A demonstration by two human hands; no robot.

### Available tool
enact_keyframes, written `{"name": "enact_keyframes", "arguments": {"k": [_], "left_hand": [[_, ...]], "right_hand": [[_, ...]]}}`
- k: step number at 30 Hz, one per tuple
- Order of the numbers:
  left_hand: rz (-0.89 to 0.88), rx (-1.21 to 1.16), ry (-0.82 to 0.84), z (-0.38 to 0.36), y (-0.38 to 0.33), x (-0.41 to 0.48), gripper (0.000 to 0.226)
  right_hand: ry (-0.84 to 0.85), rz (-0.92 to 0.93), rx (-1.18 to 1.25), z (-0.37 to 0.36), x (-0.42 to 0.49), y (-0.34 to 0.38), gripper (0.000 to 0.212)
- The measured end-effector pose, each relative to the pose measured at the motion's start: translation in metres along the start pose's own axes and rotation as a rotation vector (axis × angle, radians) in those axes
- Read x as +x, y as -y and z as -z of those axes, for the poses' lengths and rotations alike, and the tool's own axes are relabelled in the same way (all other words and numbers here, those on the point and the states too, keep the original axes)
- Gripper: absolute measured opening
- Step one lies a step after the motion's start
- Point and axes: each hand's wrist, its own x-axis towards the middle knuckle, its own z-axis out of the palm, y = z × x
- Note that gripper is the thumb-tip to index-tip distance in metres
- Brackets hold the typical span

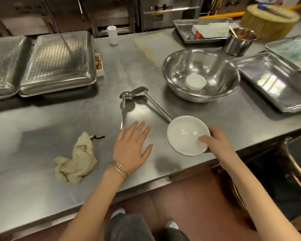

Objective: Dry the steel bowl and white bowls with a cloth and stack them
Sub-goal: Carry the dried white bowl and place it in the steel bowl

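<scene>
Head view: a white bowl is held at its rim by the right hand, thumb inside the rim and fingers closed around the outside. The bowl is empty, tilted slightly, and positioned near the front edge of the steel counter. The left hand is held open beside it, fingers spread, gripping nothing. A crumpled cloth lies on the counter to the left of that hand. Two long-handled ladles lie behind the hands. Farther back, the steel bowl stands upright; one small white bowl sits at its bottom. An empty steel tray is placed just beside the steel bowl. Two perforated trays are placed upside down at the left.
</scene>
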Motion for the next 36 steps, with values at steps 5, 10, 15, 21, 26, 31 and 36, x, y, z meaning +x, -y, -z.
{"name": "enact_keyframes", "arguments": {"k": [5, 10, 15, 21, 26, 31, 36], "left_hand": [[0.012, -0.003, -0.050, -0.003, -0.027, 0.021, 0.052], [0.017, 0.005, -0.036, -0.018, -0.031, 0.055, 0.052], [-0.022, -0.008, -0.030, -0.032, -0.031, 0.112, 0.053], [-0.095, -0.027, -0.036, -0.049, -0.040, 0.177, 0.053], [-0.080, -0.050, 0.005, -0.074, -0.054, 0.210, 0.054], [-0.033, -0.059, 0.025, -0.104, -0.076, 0.243, 0.053], [0.045, -0.053, 0.077, -0.134, -0.097, 0.282, 0.054]], "right_hand": [[-0.013, 0.015, 0.041, 0.037, 0.019, -0.009, 0.028], [-0.003, 0.011, 0.034, 0.047, 0.056, -0.013, 0.029], [-0.005, 0.033, 0.038, 0.061, 0.099, 0.010, 0.025], [-0.018, 0.050, 0.052, 0.084, 0.153, 0.024, 0.032], [-0.004, 0.006, 0.069, 0.098, 0.198, 0.018, 0.029], [0.024, -0.012, 0.032, 0.120, 0.256, 0.015, 0.024], [0.060, -0.023, -0.036, 0.138, 0.326, 0.017, 0.024]]}}
